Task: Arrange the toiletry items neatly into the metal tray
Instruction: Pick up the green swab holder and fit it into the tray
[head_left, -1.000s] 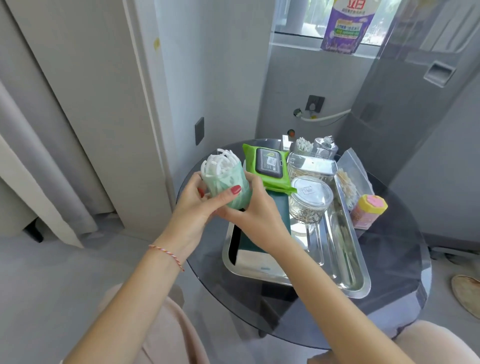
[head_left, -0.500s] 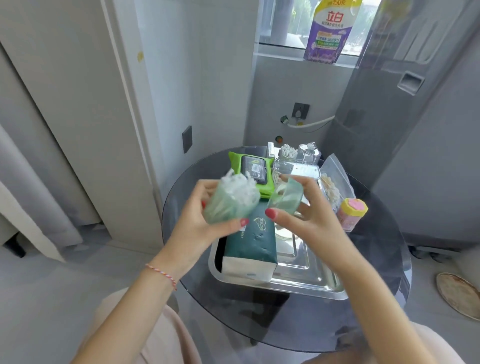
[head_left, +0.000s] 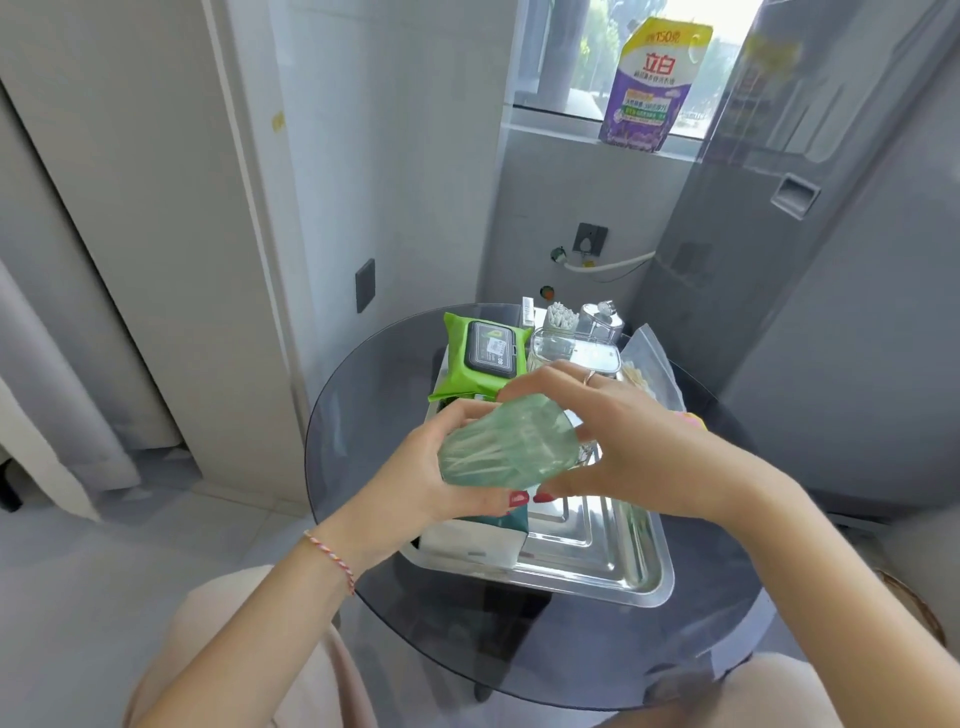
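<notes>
A translucent green jar of white picks (head_left: 506, 449) is held above the metal tray (head_left: 597, 561), tilted on its side. My left hand (head_left: 415, 493) grips its body from the left. My right hand (head_left: 639, 441) presses the green lid onto its end from the right. In the tray lie a dark green tissue pack with a white end (head_left: 478, 538) and, farther back, a bright green wet-wipe pack (head_left: 480, 356). A clear lidded box (head_left: 571, 351) stands behind my right hand.
The tray rests on a round dark glass table (head_left: 363, 415). At the table's back stand a cotton-swab holder (head_left: 561, 317) and a clear dispenser (head_left: 600, 319). A plastic bag (head_left: 649, 364) lies at the right. A purple refill pouch (head_left: 649, 83) sits on the window ledge.
The lid came off in my right hand, the jar tilted sideways, and now both hands have brought lid and jar together again. The view has shifted slightly.
</notes>
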